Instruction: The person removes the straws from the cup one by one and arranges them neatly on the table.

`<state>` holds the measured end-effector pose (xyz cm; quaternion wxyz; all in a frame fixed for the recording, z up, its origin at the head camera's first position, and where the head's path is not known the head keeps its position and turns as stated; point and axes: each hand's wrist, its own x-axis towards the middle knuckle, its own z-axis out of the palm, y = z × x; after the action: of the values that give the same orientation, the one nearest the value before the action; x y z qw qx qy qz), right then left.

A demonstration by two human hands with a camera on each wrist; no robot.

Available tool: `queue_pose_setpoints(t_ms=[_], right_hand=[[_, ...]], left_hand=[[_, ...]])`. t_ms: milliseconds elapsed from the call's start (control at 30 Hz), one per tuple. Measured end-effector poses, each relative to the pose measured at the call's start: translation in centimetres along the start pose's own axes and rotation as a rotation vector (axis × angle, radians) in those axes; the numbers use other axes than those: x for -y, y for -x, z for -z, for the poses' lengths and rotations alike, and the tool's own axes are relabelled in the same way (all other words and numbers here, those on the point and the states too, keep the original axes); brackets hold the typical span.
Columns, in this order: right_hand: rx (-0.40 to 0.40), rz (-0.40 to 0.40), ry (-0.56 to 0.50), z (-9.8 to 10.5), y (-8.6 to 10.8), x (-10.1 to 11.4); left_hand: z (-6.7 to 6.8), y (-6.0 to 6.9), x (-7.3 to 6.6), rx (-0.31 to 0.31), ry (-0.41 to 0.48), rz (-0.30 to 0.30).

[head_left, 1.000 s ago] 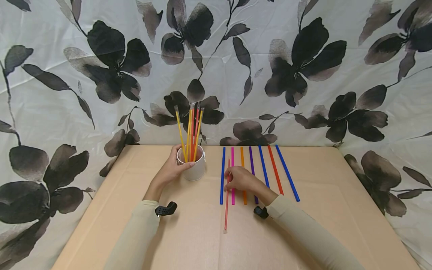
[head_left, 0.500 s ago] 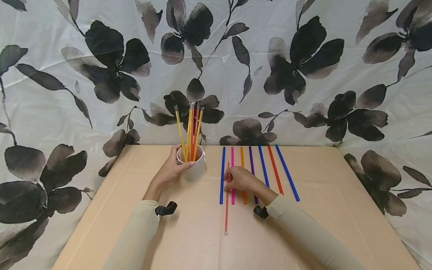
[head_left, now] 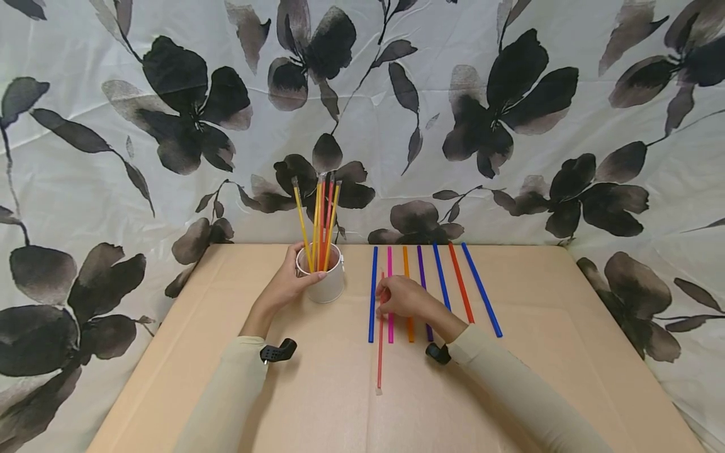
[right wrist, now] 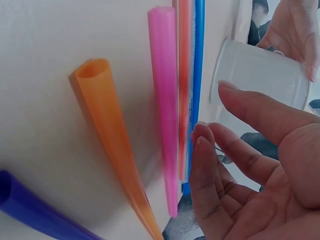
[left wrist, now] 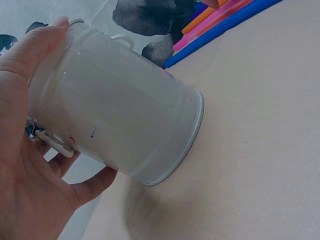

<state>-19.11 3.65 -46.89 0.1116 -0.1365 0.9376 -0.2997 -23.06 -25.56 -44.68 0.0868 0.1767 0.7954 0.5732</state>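
My left hand [head_left: 289, 277] grips a small white metal pail [head_left: 327, 290], thumb over the rim and fingers round the side. Several thin yellow and red straws [head_left: 320, 220] in clear wrappers stand upright in the pail. A thin red wrapped straw [head_left: 380, 362] lies on the table between a thick blue straw [head_left: 372, 314] and a thick pink straw [right wrist: 165, 100]. My right hand [head_left: 402, 297] is beside this wrapped straw. In the right wrist view, its thumb and loosely bent fingers [right wrist: 202, 165] stand apart, with nothing pinched between them.
To the right, a row of thick straws continues: an orange straw [head_left: 406, 261], a purple straw [head_left: 422, 267], a blue straw [head_left: 442, 277], a red straw [head_left: 461, 283] and another blue straw [head_left: 481, 289]. A floral cloth [head_left: 419, 126] hangs behind the tan table [head_left: 317, 402].
The wrapped red straw has shifted slightly toward me and straightened a little. My right hand stays almost in place beside it; the left hand and pail have not moved.
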Motion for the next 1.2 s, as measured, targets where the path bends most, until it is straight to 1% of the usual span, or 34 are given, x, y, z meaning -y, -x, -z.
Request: queue_pose_setpoints(t_ms=[133,233,500,633,933,1033,1100,1200], right_hand=[[-0.021,-0.005,-0.031,0.4,-0.3,0.3],[-0.045,0.008,-0.064,0.8,-0.5,0.5],[-0.135,0.035,-0.182,1.5,-0.9,1.3],[-0.174,0.040,-0.213,1.9,-1.3,1.7],[-0.217,0.049,-0.291,2.5,-1.9,2.0],[-0.242,0.065,-0.294,2.5,-2.1,2.1],[-0.265,0.076,-0.295,2.6,-2.2,2.2],[-0.296,0.090,-0.298,2.6,-2.4,2.4]], left_hand=[[0.2,-0.3,-0.1,0.004,0.007,0.001],[0.3,-0.4,-0.1,0.009,0.010,0.003],[0.4,-0.5,0.2,0.013,0.012,-0.011],[0.4,-0.5,0.2,0.012,0.007,-0.009],[0.3,-0.3,-0.1,0.014,-0.002,0.005],[0.2,-0.3,-0.2,0.013,-0.010,0.001],[0.1,-0.5,0.4,0.010,-0.006,-0.001],[0.1,-1.1,1.7,0.001,-0.008,-0.013]])
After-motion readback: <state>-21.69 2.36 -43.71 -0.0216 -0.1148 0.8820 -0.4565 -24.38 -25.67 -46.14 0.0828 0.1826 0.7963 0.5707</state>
